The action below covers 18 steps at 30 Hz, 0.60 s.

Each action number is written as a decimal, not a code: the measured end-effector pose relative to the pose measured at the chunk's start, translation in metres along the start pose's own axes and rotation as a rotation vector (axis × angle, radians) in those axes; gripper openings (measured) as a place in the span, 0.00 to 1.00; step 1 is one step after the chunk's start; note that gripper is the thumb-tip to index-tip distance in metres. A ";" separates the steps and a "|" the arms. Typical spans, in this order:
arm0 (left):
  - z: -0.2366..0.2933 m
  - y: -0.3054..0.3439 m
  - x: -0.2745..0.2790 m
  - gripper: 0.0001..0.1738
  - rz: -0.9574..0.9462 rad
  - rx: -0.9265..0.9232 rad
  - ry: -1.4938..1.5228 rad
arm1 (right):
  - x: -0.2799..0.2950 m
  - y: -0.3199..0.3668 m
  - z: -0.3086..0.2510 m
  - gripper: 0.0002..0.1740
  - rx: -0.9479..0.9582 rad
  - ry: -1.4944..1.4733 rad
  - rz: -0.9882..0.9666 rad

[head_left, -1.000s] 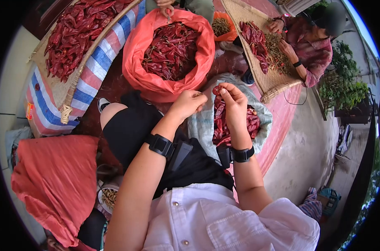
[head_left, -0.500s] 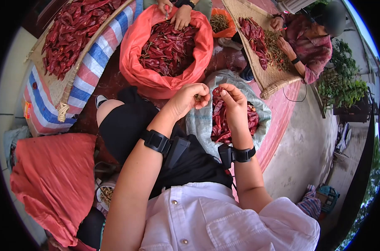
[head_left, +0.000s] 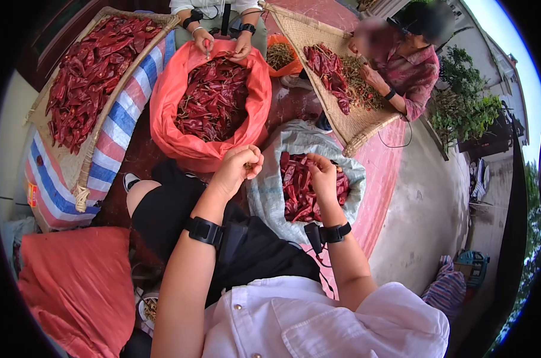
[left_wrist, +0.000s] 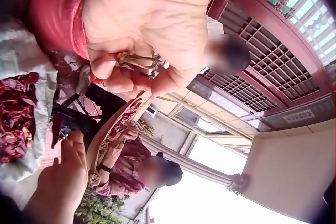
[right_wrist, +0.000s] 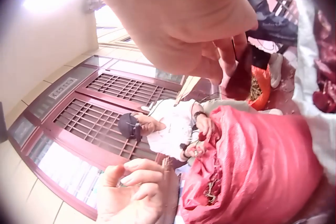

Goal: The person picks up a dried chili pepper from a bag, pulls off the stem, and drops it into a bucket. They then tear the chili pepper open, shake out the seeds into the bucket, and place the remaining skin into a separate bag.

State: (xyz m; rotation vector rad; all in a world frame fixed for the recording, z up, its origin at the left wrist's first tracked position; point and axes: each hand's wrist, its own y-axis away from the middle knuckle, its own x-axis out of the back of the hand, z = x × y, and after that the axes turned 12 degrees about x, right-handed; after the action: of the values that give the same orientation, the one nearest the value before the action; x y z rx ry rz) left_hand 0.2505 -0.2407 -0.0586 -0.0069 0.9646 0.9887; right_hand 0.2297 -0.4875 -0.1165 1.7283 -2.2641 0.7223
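Note:
My left hand (head_left: 239, 168) is raised between the red sack (head_left: 165, 128) and the grey woven sack (head_left: 263, 200). Its fingers curl round several dry chili stems (left_wrist: 137, 62), seen best in the left wrist view. My right hand (head_left: 324, 182) is over the grey sack's mouth, above a heap of dried red chilies (head_left: 299, 194). Thumb and fingers come together there, and a dark red dried chili (left_wrist: 56, 128) shows at the fingertips in the left wrist view. From the head view that chili blends with the heap behind it.
Across from me a person works with both hands (head_left: 243, 45) at the red sack's rim. On the right another person sorts over a woven tray (head_left: 357, 128). A second tray (head_left: 91, 143) of chilies stands left. An orange bag (head_left: 280, 55) holds stems; a red cloth (head_left: 76, 280) lies lower left.
The head view has tilted up, showing more of the person opposite. My right hand has lowered towards the grey sack; the chili piece earlier plain at its fingertips is now lost against the heap.

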 end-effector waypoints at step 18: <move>0.081 0.128 0.009 0.07 -0.108 -0.564 0.552 | -0.036 0.026 0.016 0.11 0.018 0.075 -0.184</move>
State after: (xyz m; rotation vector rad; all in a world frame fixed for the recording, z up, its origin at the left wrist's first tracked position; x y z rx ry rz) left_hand 0.2175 -0.1267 0.0354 -0.8310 1.1331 1.1555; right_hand 0.2175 -0.4591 -0.1529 1.8549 -2.0235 0.7562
